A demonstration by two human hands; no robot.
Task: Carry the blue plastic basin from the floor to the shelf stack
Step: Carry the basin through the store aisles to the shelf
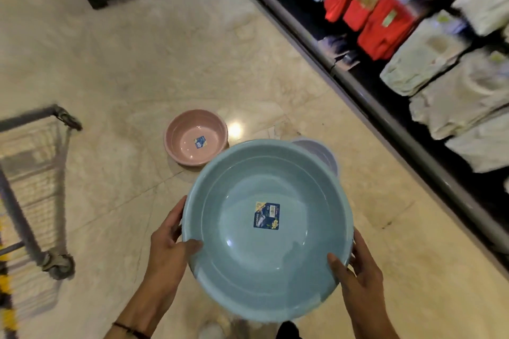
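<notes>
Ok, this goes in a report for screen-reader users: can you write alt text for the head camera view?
Two bare hands, left hand and right hand, hold a blue plastic basin by its rim above a shiny shop floor. A pink basin sits on the floor beyond, a shopping trolley stands left, and shelves of packaged goods run along the right.

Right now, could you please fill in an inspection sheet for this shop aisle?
Surface: glossy beige tiled floor.
Job's things: blue basin, held up off the floor, sticker inside.
Clutter: pink basin and lilac basin on the floor.
Grippers: left hand and right hand grip opposite rims of the blue basin.
Cables: nothing seen.
Surroundings: shopping trolley to the left; shelving with packaged goods to the right.
</notes>
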